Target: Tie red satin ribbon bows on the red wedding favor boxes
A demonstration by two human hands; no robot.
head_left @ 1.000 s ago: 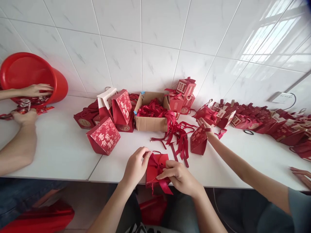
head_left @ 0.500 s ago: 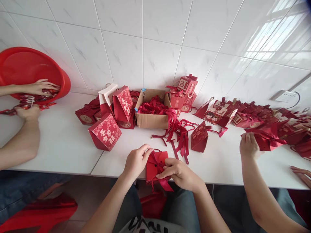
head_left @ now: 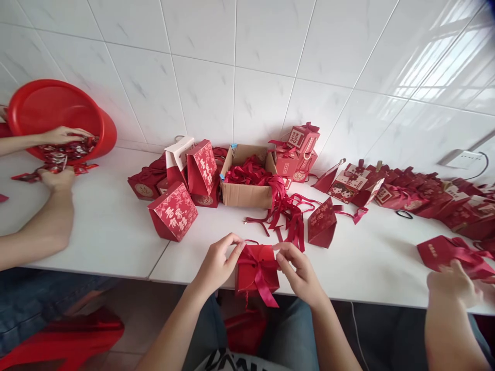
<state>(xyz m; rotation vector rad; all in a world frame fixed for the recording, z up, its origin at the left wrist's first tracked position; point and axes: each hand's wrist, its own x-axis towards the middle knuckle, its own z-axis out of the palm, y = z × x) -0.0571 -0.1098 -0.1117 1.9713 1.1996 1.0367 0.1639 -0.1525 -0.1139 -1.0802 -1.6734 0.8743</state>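
A small red gift box [head_left: 255, 270] with a dark red ribbon bow on top sits at the near edge of the white table [head_left: 116, 232]. My left hand [head_left: 217, 263] pinches the box's top left corner. My right hand [head_left: 299, 273] pinches the ribbon at the top right corner. Ribbon tails hang down over the front of the box. Both hands are closed in a pinch.
An open cardboard box [head_left: 247, 178] of red ribbons stands behind, with loose ribbons [head_left: 288, 214] spilling out. Red gift boxes [head_left: 174, 208] lie left, centre and in a long row [head_left: 425, 198] at right. A person at left reaches into a tilted red basin [head_left: 58, 111]. Another person's hand [head_left: 454, 283] holds a box at right.
My right hand has lifted off the box front to its top right corner, and the bow now shows. The person at right has drawn their hand and box back toward the table edge.
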